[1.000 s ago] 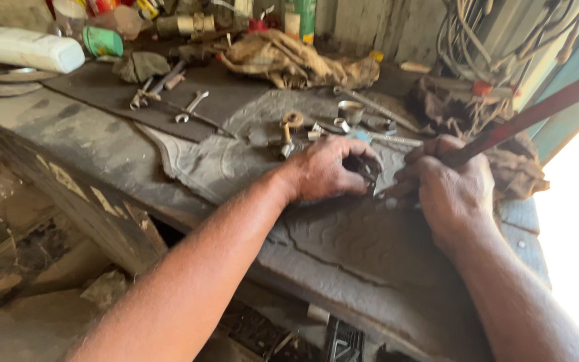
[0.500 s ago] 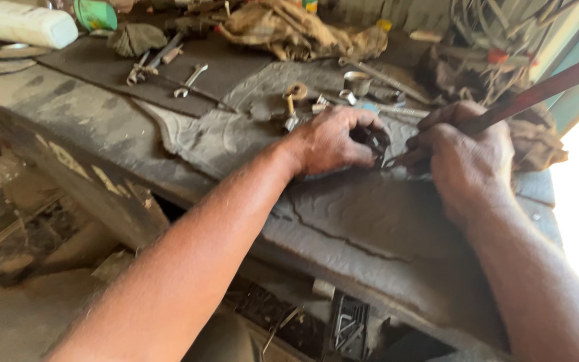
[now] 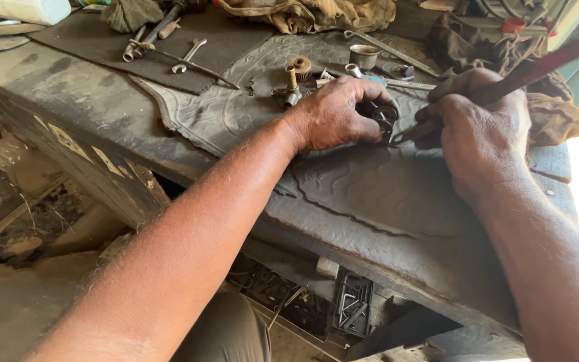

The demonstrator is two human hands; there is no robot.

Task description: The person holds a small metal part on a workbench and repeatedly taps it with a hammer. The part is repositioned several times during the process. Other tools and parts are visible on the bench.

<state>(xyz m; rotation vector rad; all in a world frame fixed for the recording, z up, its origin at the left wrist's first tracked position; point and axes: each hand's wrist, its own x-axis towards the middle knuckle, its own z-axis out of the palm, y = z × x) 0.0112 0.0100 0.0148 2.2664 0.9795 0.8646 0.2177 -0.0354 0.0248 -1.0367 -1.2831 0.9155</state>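
In the head view, the person's two bare arms reach out over a dirty workbench (image 3: pixel 68 100) covered with a worn rubber mat (image 3: pixel 370 194).

The left hand (image 3: pixel 333 114) lies on the mat near the middle of the workbench. Its fingers curl tight around a small dark metal part (image 3: pixel 384 115). Only a bit of the part peeks out at the fingertips, so its shape is hard to tell. The part sits on the mat, right between the two hands.

The right hand (image 3: pixel 480 131) is just beside the left one, on the side near the right edge of the workbench. It is closed around a long reddish-brown rod (image 3: pixel 544 64). The rod sticks up and away toward the far right corner. The low end of the rod is hidden by the fingers, so it is not clear if it touches the small part.

Behind the left hand, toward the far edge, stand a small brass gear piece (image 3: pixel 296 70) and a short metal cup (image 3: pixel 364 55). A long wrench (image 3: pixel 397 52) lies by the cup. More to the left, on a darker mat, lie a small spanner (image 3: pixel 189 55) and some other tools. A heap of brown rags (image 3: pixel 316 13) sits along the far edge. Another crumpled cloth (image 3: pixel 557 114) lies near the right edge, behind the right hand. A white plastic bottle (image 3: pixel 25 9) lies at the far left corner.
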